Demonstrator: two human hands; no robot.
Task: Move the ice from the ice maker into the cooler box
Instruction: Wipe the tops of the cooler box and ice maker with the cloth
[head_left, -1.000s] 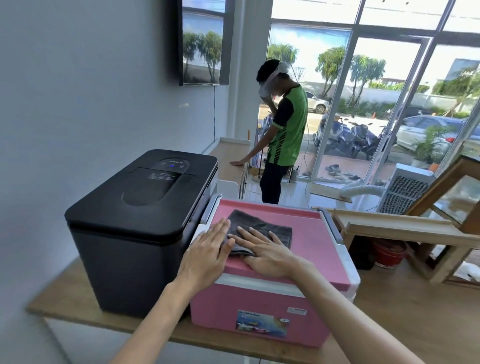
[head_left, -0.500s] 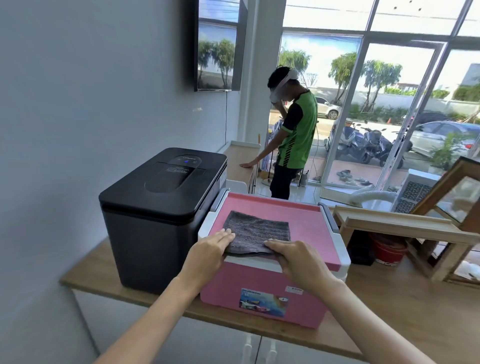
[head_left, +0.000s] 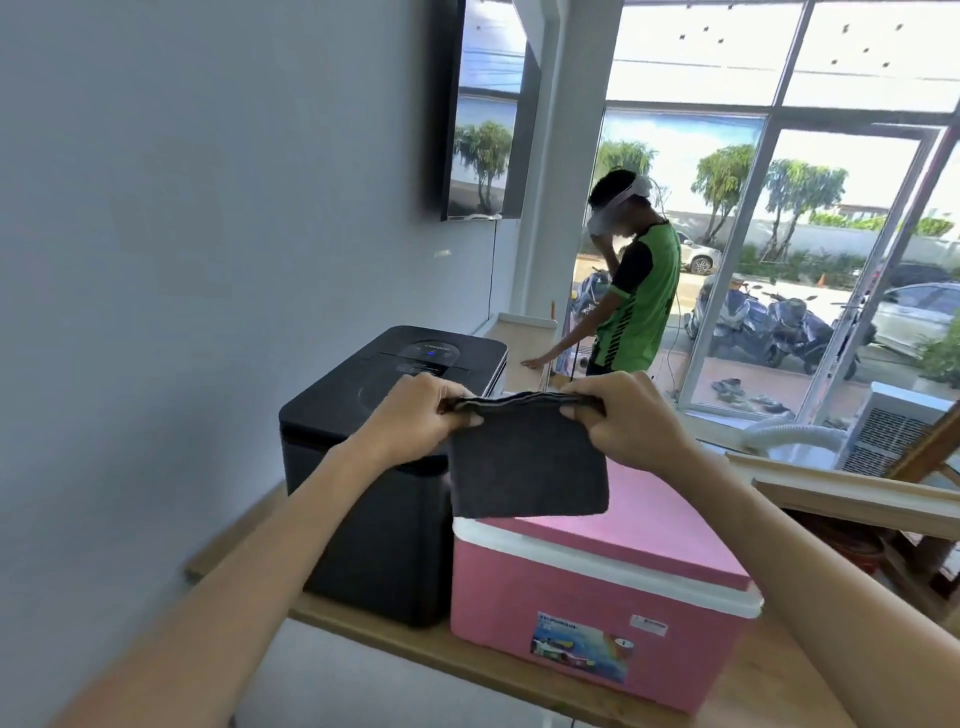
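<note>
Head view: both grips, left hand (head_left: 415, 415) and right hand (head_left: 631, 418), pinch a dark cloth (head_left: 524, 460) above the seemingly closed cooler box (head_left: 597, 587).

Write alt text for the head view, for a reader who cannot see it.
Two bare hands, the left hand and the right hand, hold a folded dark grey cloth up by its top edge above a closed pink cooler box. A closed black ice maker stands beside it on a wooden counter.

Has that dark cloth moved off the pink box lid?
Yes. The cloth was lying flat on the pink cooler lid; now both hands hold it up above the lid.
</note>
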